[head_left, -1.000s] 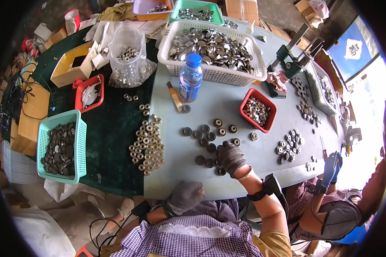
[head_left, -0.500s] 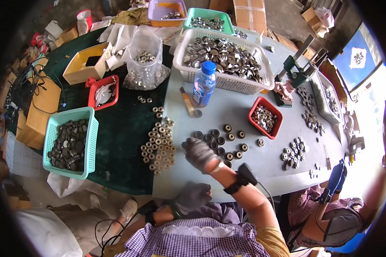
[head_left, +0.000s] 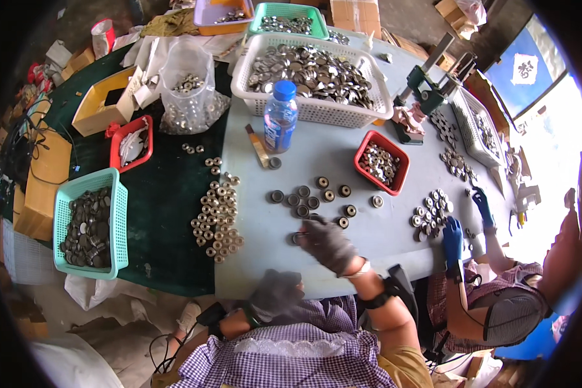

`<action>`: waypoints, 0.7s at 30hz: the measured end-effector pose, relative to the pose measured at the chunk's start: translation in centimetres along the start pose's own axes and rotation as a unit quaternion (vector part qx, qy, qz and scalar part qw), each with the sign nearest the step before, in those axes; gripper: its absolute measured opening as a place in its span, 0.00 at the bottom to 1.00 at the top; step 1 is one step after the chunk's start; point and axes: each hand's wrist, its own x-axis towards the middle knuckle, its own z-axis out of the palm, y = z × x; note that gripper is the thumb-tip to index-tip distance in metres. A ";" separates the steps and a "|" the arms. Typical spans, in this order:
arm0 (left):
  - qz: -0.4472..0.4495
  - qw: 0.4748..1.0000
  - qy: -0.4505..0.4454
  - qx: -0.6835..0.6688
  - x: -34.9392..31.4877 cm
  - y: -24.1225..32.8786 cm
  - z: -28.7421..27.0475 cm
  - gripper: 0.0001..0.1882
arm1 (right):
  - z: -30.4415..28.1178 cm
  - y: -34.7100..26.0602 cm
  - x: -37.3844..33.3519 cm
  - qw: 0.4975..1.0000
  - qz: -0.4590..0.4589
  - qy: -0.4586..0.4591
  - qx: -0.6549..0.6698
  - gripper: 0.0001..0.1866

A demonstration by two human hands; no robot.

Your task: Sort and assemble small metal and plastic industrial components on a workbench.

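My right hand (head_left: 328, 243), in a grey glove, lies palm down on the grey table (head_left: 368, 252), its fingertips at a dark round metal part (head_left: 295, 238). The hand is blurred and hides whatever lies under it. Just beyond it, several loose ring-shaped parts (head_left: 310, 199) are scattered on the table. My left hand (head_left: 275, 295), also in a grey glove, rests at the table's near edge with curled fingers and nothing visible in it. A pile of lighter metal rings (head_left: 216, 213) sits on the green mat (head_left: 161, 194) to the left.
A red tray of parts (head_left: 381, 161), a blue bottle (head_left: 280, 116) and a white basket of discs (head_left: 310, 71) stand farther back. A teal basket (head_left: 90, 223) is at the left. A co-worker's blue-gloved hands (head_left: 452, 236) work at small parts on the right.
My right hand has swept from the right of the scattered rings to the left, to the nearest part. My left hand stays at the table edge.
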 end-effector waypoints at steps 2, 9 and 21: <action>-0.024 1.000 -0.004 -0.015 0.1 0.3 -0.1 0.04 | -3.7 1.0 -2.5 0.998 0.000 0.015 0.054 0.10; -0.071 0.996 0.018 -0.050 1.1 0.5 0.1 0.05 | -4.6 3.0 -8.1 0.997 0.073 0.011 -0.008 0.09; -0.066 0.994 0.045 -0.069 1.3 0.8 0.0 0.06 | -2.0 2.7 -7.6 0.989 0.017 -0.053 -0.135 0.06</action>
